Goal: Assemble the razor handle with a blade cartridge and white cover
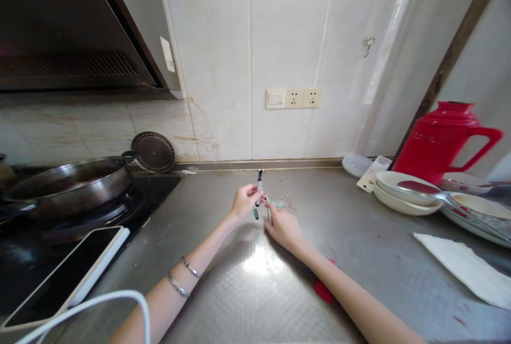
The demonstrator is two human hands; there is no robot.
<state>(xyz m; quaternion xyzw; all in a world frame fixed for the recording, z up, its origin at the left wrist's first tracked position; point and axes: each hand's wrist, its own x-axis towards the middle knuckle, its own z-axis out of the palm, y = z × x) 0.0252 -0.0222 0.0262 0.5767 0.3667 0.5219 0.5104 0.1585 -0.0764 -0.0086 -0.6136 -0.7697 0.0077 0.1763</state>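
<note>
Between the fingers of my left hand [244,201] is a slim razor-like tool [259,188], held upright with its grey and black handle down and a small head at the top. My right hand [282,223] is just to the right, low over the metal counter [223,301], its fingers curled around a thin light-coloured piece [268,206] whose shape I cannot make out fully. A small dark green and black piece [256,214] lies below the tool. Some fine debris is scattered on the counter behind my right hand.
A steel pan [72,184] sits on the black stove at left, with a phone [64,275] and white cable [120,295] in front. Stacked bowls [405,200], a red jug [439,144] and a white cloth [465,267] are at right. A red item [323,291] lies by my right forearm.
</note>
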